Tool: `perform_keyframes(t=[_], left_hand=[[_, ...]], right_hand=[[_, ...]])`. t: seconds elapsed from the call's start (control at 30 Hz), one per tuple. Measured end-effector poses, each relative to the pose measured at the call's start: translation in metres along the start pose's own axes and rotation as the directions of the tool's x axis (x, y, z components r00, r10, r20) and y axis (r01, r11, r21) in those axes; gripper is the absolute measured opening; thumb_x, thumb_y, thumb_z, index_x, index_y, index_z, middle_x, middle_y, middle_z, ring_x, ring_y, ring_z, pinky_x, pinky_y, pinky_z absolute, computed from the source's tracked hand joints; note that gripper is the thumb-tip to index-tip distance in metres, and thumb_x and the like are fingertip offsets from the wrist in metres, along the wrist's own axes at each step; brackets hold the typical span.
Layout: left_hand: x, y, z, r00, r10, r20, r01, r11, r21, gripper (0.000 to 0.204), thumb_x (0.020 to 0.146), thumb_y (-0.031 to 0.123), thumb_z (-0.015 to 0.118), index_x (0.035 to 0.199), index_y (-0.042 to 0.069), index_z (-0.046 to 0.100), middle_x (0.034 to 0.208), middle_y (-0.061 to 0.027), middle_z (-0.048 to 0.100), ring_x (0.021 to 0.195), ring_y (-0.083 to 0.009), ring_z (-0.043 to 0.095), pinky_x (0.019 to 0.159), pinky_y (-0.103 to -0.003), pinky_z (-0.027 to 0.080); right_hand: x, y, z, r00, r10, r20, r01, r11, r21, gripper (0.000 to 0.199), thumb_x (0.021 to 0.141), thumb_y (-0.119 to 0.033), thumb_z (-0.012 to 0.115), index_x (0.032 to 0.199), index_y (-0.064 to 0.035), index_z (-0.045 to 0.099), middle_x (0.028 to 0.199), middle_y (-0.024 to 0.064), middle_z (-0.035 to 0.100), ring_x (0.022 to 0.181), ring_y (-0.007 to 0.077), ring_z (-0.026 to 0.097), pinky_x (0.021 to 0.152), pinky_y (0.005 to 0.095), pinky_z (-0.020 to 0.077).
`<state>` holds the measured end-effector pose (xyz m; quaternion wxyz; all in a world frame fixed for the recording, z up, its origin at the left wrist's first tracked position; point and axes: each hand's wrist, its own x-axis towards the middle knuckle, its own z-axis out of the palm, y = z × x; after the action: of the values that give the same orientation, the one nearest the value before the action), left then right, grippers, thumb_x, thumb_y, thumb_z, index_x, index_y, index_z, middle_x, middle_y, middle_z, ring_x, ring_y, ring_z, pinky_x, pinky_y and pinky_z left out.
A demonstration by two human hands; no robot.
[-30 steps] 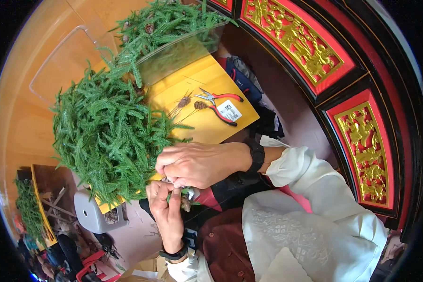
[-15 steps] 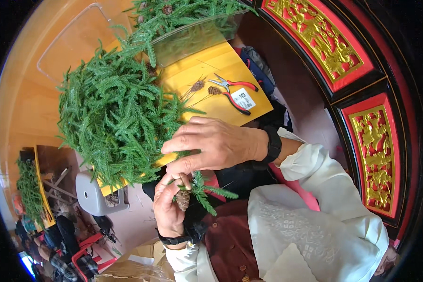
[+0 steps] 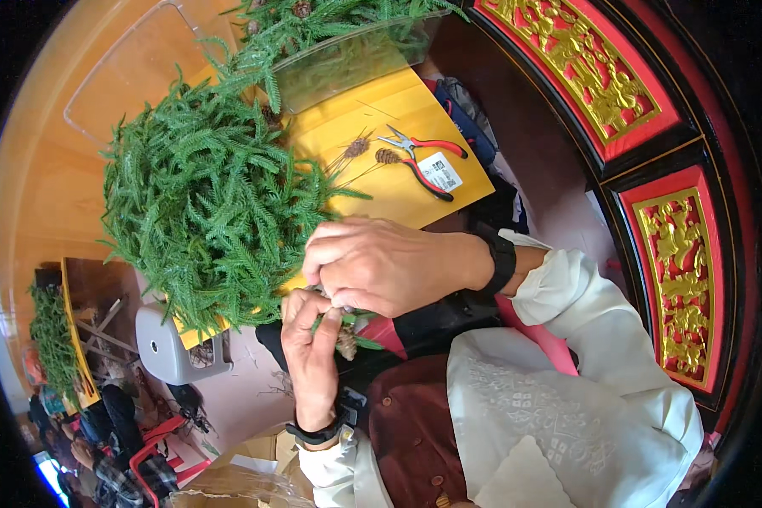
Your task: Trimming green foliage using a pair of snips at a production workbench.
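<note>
My left hand (image 3: 310, 343) is closed in a pinch around the stem of a small green artificial pine sprig. A brown pine cone (image 3: 347, 344) hangs below its fingers, with green needles (image 3: 367, 343) beside it. My right hand (image 3: 372, 269) is bent over the left, and its thumb and fingers press together at the left fingertips. What the right fingers grip is hidden by the hand itself. Both hands are just off the near edge of the yellow table, beside a large heap of green pine sprigs (image 3: 207, 203).
Red-handled pliers (image 3: 427, 161) lie on the yellow table (image 3: 411, 207) with two wired pine cones (image 3: 387, 156) and a white label (image 3: 438, 173). A clear plastic bin (image 3: 347, 72) stands behind. A grey stool (image 3: 165, 347), an opened cardboard box (image 3: 237, 478) and carved red-gold panels (image 3: 677, 271) surround me.
My right hand has closed its spread fingers and rolled over against the left fingertips. The sprig and pine cone have turned and shifted slightly right, now more covered by my hands.
</note>
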<state>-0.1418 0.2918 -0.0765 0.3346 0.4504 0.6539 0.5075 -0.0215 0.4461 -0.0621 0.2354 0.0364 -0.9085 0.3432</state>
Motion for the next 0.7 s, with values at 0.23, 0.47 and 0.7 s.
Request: perform_keyframes(t=[0.23, 0.47, 0.7], left_hand=[[-0.001, -0.001, -0.006, 0.973, -0.226, 0.048, 0.227, 0.892, -0.390, 0.015, 0.085, 0.012, 0.054, 0.074, 0.001, 0.054, 0.084, -0.0014, 0.048, 0.078, -0.0133, 0.044, 0.076, -0.026, 0.034], [-0.001, 0.005, -0.002, 0.943, -0.304, 0.134, 0.310, 0.665, -0.679, 0.015, 0.081, 0.016, 0.055, 0.079, 0.001, 0.057, 0.080, -0.0023, 0.052, 0.077, -0.0136, 0.047, 0.075, -0.024, 0.034], [-0.002, -0.005, -0.001, 0.960, -0.224, 0.169, 0.280, 0.729, -0.625, 0.012, 0.083, 0.011, 0.055, 0.079, 0.001, 0.057, 0.084, -0.0021, 0.052, 0.077, -0.0133, 0.048, 0.074, -0.024, 0.035]], right_hand=[[-0.003, 0.006, 0.003, 0.985, -0.012, -0.175, 0.019, 0.999, 0.044, 0.021, 0.077, -0.020, 0.066, 0.093, -0.0079, 0.062, 0.103, 0.0089, 0.057, 0.094, 0.0276, 0.055, 0.081, 0.0377, 0.0438], [-0.006, 0.013, 0.003, 0.924, -0.337, -0.179, 0.271, 0.911, -0.312, 0.019, 0.081, -0.020, 0.060, 0.098, -0.0130, 0.064, 0.112, 0.0054, 0.058, 0.101, 0.0228, 0.056, 0.077, 0.0355, 0.0458], [-0.006, 0.014, 0.004, 0.939, -0.311, -0.149, 0.271, 0.932, -0.239, 0.012, 0.080, -0.019, 0.060, 0.088, -0.0114, 0.065, 0.116, 0.0068, 0.057, 0.107, 0.0254, 0.053, 0.081, 0.0374, 0.0435]])
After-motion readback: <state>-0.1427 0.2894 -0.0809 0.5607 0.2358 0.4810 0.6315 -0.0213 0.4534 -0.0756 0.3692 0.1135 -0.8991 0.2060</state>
